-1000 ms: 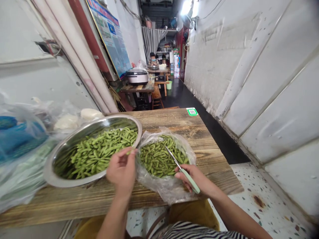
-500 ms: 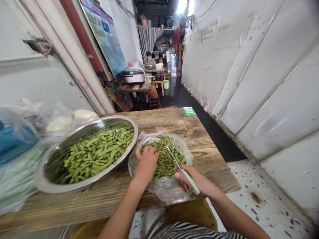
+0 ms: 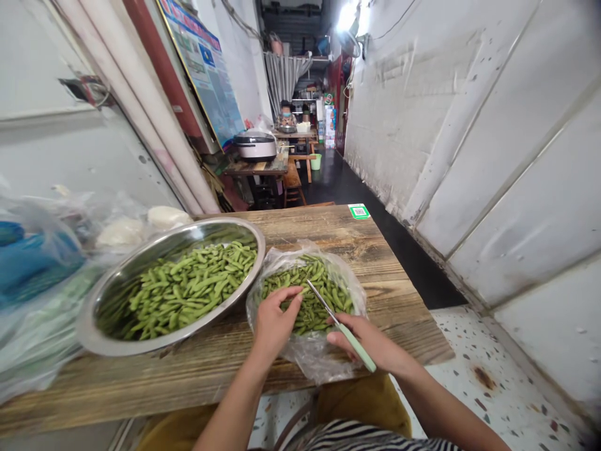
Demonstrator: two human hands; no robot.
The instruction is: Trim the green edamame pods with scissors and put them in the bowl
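My right hand [image 3: 369, 341] is closed around a pair of scissors [image 3: 357, 347] with pale green handles, the blades pointing up and left over the pods. Thumb and forefinger of my left hand [image 3: 276, 319] pinch together at the blade tips, on what looks like a green soybean pod [image 3: 303, 290], mostly covered by the fingers. Below both hands lies a clear plastic bag [image 3: 313, 362], rolled open and filled with green soybean pods [image 3: 331, 289]. To its left, a wide steel basin [image 3: 261, 241] holds many more pods [image 3: 188, 288].
Bag and basin stand on a wooden table [image 3: 389, 282]. Plastic bags [image 3: 42, 263] crowd its left end. A green QR-code card [image 3: 359, 212] lies at the far corner. Beyond are a rice cooker [image 3: 256, 146] on another table and a distant seated person [image 3: 286, 114].
My left hand has come up out of the pods, its thumb and forefinger now pinched close to the scissor tips. The scissors have shifted slightly left and down. The view has turned a little.
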